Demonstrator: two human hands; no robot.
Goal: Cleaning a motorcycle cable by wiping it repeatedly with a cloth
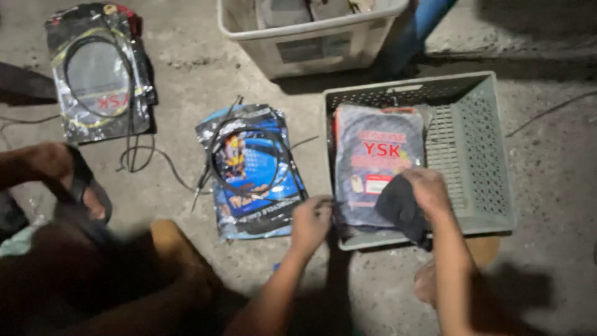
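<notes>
Head view: two hands at a grey crate of packaged cables on a concrete floor.
Far left, a silver cable packet (99, 74) lies flat, well apart from the rest; bare floor separates it from the blue cable packet (252, 171), which lies just beside the crate's left wall. Left hand (311, 221) is closed, pinching at the near-left edge of the packet stack (373, 162) where it meets the grey crate (491, 155). Right hand (426, 193) is clenched on a dark cloth (398, 208), pressed on the top packet's near-right corner. Crate's right half is open mesh. A white bin (311, 40) stands beyond, near the crate's far rim.
</notes>
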